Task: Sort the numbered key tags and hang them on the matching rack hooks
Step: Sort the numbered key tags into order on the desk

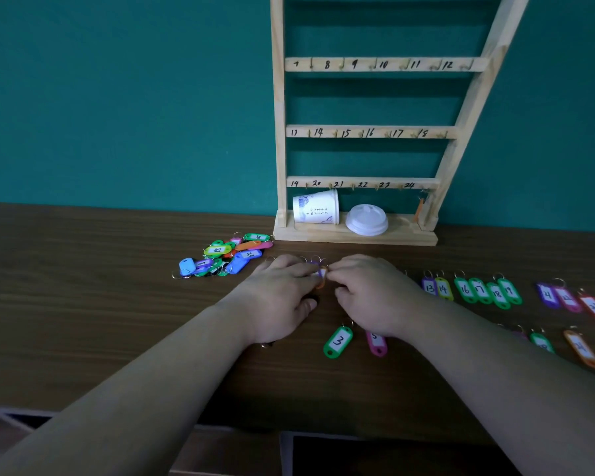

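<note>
Key tag (320,278) on the bench (117,321) between our hands, long axis pointing toward the rack (280,149), ring end far. Left hand (282,297) and right hand (371,293) are equally near; our fingers (337,274) pinch it from either side.

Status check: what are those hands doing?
Left hand and right hand pinch a purple-orange plastic key tag. Mixed tag pile unsorted. White paper cup lies on wooden rack base.

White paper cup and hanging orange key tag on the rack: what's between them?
A white plastic cup lid, lying on the wooden rack's base; the head view shows it.
</note>
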